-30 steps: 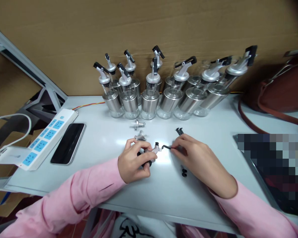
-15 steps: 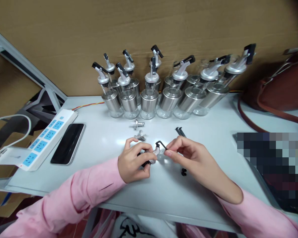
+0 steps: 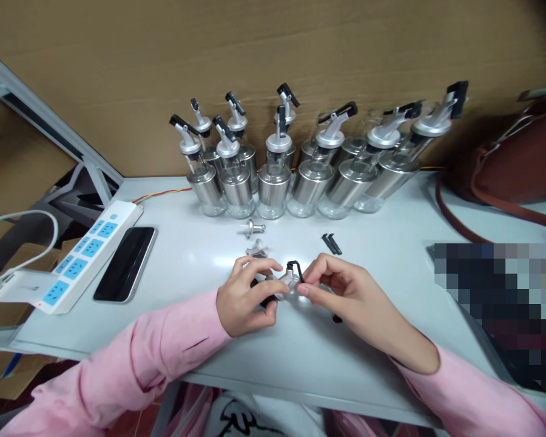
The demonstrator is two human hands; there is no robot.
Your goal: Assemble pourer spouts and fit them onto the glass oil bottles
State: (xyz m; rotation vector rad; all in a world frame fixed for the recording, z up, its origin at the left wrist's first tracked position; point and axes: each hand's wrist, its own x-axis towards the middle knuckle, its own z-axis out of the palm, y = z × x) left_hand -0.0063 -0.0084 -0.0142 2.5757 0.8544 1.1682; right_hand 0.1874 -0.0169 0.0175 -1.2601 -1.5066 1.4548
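Observation:
My left hand (image 3: 248, 297) is closed around a silver pour spout (image 3: 289, 278) with a black stopper, its nozzle pointing right. Between thumb and fingertips, my right hand (image 3: 346, 297) pinches a black lever cap (image 3: 295, 266), whose far end sits over the tip of the spout. Just beyond the left fingers lies another silver spout (image 3: 257, 249), and behind it a further spout (image 3: 255, 228). Loose black lever caps (image 3: 331, 244) rest past my right hand. Some small black parts (image 3: 337, 318) are partly hidden below that hand.
Several glass and steel oil bottles (image 3: 273, 188) with spouts stand along the cardboard backing (image 3: 155, 91). To the left lie a phone (image 3: 125, 264) and a power strip (image 3: 84, 258). A brown bag (image 3: 509, 158) and its strap occupy the right, near a blurred-out dark object (image 3: 482, 315).
My right hand has moved slightly left and turned the black lever cap downward, closer against the spout. My left hand keeps its hold in nearly the same place.

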